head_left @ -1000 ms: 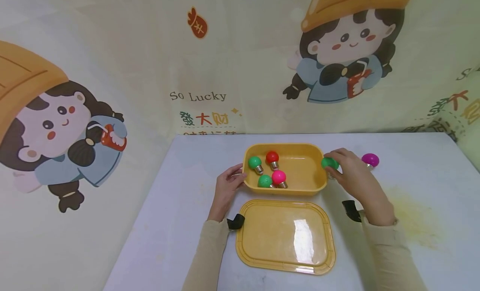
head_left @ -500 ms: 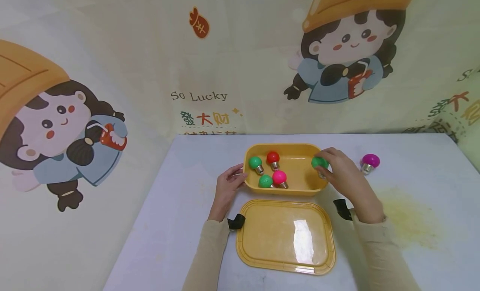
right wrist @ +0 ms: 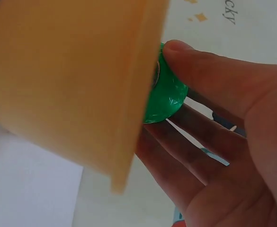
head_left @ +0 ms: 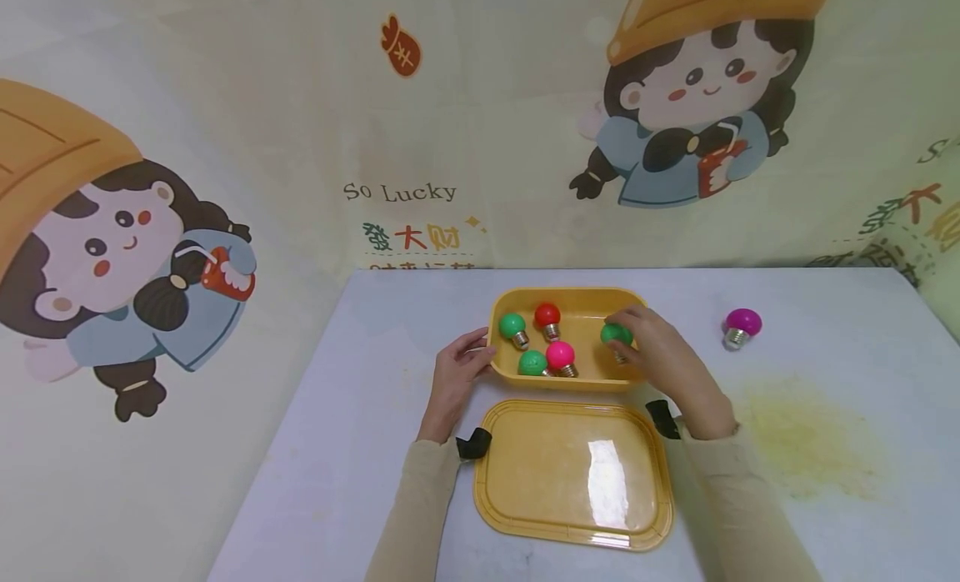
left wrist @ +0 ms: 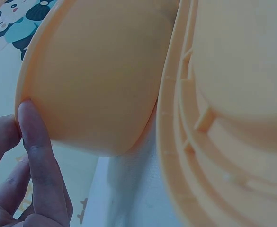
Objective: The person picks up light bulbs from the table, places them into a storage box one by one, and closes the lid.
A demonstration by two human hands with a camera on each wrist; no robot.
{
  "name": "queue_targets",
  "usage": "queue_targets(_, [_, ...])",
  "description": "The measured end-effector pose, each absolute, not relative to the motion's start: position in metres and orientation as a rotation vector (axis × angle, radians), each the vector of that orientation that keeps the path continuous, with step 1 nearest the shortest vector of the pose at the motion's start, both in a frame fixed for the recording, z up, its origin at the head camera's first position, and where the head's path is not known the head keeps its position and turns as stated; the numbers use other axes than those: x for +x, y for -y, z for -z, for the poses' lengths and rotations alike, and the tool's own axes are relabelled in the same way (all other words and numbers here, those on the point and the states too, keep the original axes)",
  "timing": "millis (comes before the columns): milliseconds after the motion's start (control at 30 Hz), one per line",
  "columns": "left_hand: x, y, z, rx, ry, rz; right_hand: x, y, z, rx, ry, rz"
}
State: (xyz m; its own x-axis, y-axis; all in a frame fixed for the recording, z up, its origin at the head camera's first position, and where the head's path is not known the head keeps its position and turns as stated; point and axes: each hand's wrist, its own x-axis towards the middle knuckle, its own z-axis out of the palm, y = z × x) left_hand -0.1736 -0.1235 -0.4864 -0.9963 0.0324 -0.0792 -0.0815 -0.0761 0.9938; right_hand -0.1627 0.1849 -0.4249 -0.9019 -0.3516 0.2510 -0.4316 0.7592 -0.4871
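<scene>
In the head view my right hand (head_left: 667, 361) pinches a green light bulb (head_left: 615, 334) over the right part of the yellow box (head_left: 566, 383), its metal screw base pointing down. The right wrist view shows the thumb and fingers round the green dome (right wrist: 171, 94), partly hidden by the box wall (right wrist: 76, 71). At the box's left end, my left hand (head_left: 457, 378) holds the rim between thumb (left wrist: 36, 127) and fingers. Inside lie a green bulb (head_left: 512, 324), a red bulb (head_left: 547, 316), a pink bulb (head_left: 560, 356) and a second green bulb (head_left: 532, 363).
A yellow lid (head_left: 562, 474) lies flat on the white table (head_left: 322, 482), nearer than the box. Off to the right, a purple bulb (head_left: 742, 323) rests on the table. A printed cloth (head_left: 517, 148) hangs behind.
My right hand has carried the green bulb leftward, from the box's right edge to over its inside. The left hand keeps its hold on the rim.
</scene>
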Motion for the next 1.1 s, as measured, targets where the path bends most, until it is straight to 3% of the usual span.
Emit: queue_targets(1100, [-0.176,0.124,0.489,-0.076,-2.109,-2.223,-0.176,-0.166,0.450,0.671,2.902,-0.800])
